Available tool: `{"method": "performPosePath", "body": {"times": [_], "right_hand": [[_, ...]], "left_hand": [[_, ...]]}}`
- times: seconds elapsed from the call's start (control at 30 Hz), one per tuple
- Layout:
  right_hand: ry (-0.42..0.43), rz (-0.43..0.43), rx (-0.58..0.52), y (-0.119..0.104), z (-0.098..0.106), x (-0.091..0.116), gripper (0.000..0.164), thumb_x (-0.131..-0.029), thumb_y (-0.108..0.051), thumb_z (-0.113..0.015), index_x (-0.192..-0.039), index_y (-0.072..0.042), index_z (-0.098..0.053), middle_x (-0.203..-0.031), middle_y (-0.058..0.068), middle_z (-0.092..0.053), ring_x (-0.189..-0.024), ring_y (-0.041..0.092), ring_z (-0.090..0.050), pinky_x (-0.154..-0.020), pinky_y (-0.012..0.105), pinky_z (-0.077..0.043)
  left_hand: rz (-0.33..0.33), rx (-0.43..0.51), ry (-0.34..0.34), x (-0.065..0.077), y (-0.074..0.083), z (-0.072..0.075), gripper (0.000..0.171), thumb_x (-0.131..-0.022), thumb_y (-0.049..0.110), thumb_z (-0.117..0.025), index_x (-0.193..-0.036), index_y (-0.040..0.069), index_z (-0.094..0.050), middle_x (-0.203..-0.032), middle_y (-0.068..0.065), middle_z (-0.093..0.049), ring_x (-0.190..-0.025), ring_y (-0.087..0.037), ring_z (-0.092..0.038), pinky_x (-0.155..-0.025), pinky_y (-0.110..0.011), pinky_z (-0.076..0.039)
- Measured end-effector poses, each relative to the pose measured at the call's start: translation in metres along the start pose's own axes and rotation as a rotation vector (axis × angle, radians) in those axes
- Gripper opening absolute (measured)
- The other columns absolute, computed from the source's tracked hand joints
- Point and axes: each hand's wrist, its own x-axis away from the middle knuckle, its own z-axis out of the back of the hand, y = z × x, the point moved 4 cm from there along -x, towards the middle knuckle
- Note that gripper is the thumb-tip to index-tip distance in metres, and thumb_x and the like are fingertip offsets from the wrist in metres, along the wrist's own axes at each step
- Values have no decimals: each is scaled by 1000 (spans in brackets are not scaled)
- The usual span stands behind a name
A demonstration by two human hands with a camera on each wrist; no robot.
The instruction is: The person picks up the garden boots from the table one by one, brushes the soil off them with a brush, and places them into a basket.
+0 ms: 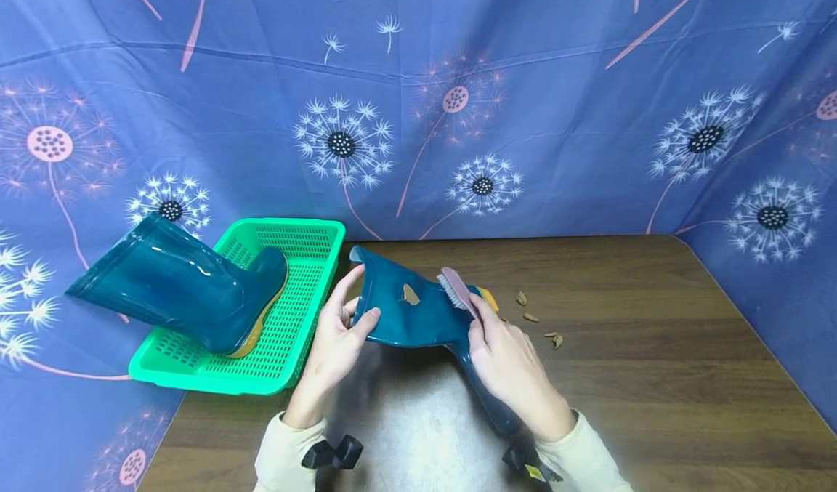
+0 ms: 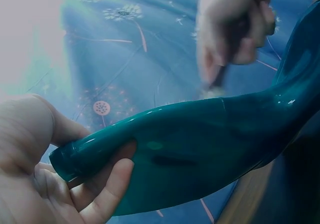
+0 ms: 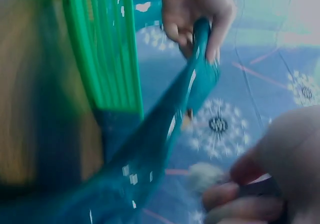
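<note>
A teal rubber boot [image 1: 412, 325] lies on its side over the table, its shaft flattened and its foot pointing toward the front. Its top edge is gripped by my left hand [image 1: 340, 332], thumb on the upper side and fingers beneath. My right hand [image 1: 506, 354] holds a scrub brush [image 1: 460, 288] with a mauve back and pale bristles, the bristles close over the boot near the ankle. A brown patch of dirt [image 1: 410, 294] sticks to the shaft. In the left wrist view the right hand [image 2: 232, 33] is blurred above the boot [image 2: 175, 154].
At the left stands a green plastic basket [image 1: 336, 274] with a second teal boot [image 1: 183, 288] leaning in it, its shaft jutting over the left rim. Several brown crumbs [image 1: 554, 339] lie on the wooden table [image 1: 654, 376] to the right. A patterned blue cloth [image 1: 562, 99] hangs behind.
</note>
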Motion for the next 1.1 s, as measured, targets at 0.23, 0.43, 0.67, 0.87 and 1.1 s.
{"method": "performPosePath", "body": {"times": [0.23, 0.43, 0.67, 0.87, 1.1], "right_hand": [[37, 182, -151, -24, -13, 13, 51, -110, -14, -53, -159, -26, -45, -84, -2, -61, -65, 8, -51, -55, 27, -42], [17, 144, -5, -16, -16, 10, 43, -109, -17, -54, -151, -23, -60, -108, 6, -73, -74, 18, -58, -62, 35, -49], [73, -2, 49, 2, -1, 4, 40, -108, -18, -51, -146, -16, -63, -100, 13, -77, -72, 28, -67, -62, 45, -52], [119, 221, -129, -22, -11, 14, 49, -106, -11, -56, -152, -25, -56, -96, -2, -72, -75, 11, -64, -65, 31, -54], [14, 128, 75, -22, -18, 17, 49, -104, -14, -56, -152, -24, -61, -112, 8, -79, -84, 24, -70, -64, 41, -55]], "left_hand": [[-14, -7, 5, 3, 3, -1, 69, -104, -1, -58, -166, 16, -32, -129, -28, -73, -108, -36, -78, -85, -26, -63], [-23, -4, 4, 4, 3, -2, 69, -104, -1, -58, -166, 16, -33, -127, -27, -74, -101, -25, -80, -81, -26, -63], [-33, -15, -2, 6, 5, -2, 68, -105, 1, -59, -166, 16, -33, -130, -26, -73, -109, -33, -78, -82, -26, -62], [-28, 7, -19, 4, 3, -2, 69, -105, -1, -58, -166, 17, -32, -130, -27, -73, -110, -38, -78, -86, -27, -63], [-30, -9, -8, 4, 2, 0, 68, -104, -1, -58, -166, 16, -33, -127, -27, -74, -102, -25, -80, -80, -25, -63]]}}
